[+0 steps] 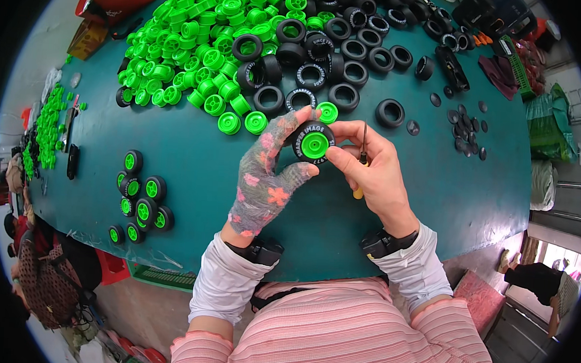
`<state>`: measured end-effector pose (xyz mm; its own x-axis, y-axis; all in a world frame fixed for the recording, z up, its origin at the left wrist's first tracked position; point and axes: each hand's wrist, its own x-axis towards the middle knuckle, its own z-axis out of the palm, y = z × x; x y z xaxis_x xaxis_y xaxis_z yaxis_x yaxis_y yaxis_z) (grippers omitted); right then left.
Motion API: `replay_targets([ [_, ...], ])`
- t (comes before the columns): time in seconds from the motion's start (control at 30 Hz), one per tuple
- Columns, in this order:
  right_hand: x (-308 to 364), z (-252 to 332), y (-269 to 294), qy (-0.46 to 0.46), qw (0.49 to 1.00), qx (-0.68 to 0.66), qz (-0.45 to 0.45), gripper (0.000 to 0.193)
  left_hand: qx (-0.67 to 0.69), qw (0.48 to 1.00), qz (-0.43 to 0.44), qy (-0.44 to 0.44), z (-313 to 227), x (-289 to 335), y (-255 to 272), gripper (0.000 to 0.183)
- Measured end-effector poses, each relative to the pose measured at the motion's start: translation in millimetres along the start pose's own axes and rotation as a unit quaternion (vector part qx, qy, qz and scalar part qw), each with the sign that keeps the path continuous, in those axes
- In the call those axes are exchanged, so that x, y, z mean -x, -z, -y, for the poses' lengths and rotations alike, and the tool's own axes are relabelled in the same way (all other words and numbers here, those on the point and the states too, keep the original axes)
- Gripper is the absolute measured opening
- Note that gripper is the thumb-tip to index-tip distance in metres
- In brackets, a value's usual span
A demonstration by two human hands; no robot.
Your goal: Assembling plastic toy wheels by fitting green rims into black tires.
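Both hands hold a toy wheel (315, 145), a black tire with a green rim in it, above the near middle of the table. My left hand (263, 170), in a grey fingerless glove with pink flowers, is closed round the tire's left side. The thumb of my right hand (375, 172) presses the tire's right edge. Tucked in that same bare hand is a screwdriver (359, 191) with a yellow handle, its thin dark shaft pointing away from me. Just beyond the wheel lie a loose green rim (328, 112) and black tires (390, 112).
A big heap of green rims (199, 41) covers the far left, beside many black tires (312, 46). Finished wheels (145, 209) lie in a group at left. Small black discs (464, 127) are scattered at right on the green table (458, 195). A red bin (107, 1) stands far left.
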<state>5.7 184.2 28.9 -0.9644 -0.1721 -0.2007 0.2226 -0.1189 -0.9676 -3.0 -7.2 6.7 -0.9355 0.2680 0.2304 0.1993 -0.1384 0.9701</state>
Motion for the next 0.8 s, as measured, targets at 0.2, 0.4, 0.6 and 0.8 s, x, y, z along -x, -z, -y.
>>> replay_targets([
  [0.2,1,3,2,-0.01,0.999,0.025,-0.018,0.03,-0.133,0.989,0.013,-0.063,5,-4,4,0.067],
  [0.4,-3,4,-5,-0.01,1.0,0.021,-0.009,0.029,-0.146,0.985,0.003,-0.09,-5,-4,1,0.068],
  [0.6,-1,-7,-11,0.001,0.995,0.058,-0.08,0.02,-0.3,0.934,-0.028,-0.194,18,3,-5,0.066],
  [0.8,2,-18,-8,0.028,0.995,0.067,-0.066,0.017,-0.318,0.942,-0.015,-0.11,4,9,-14,0.065],
])
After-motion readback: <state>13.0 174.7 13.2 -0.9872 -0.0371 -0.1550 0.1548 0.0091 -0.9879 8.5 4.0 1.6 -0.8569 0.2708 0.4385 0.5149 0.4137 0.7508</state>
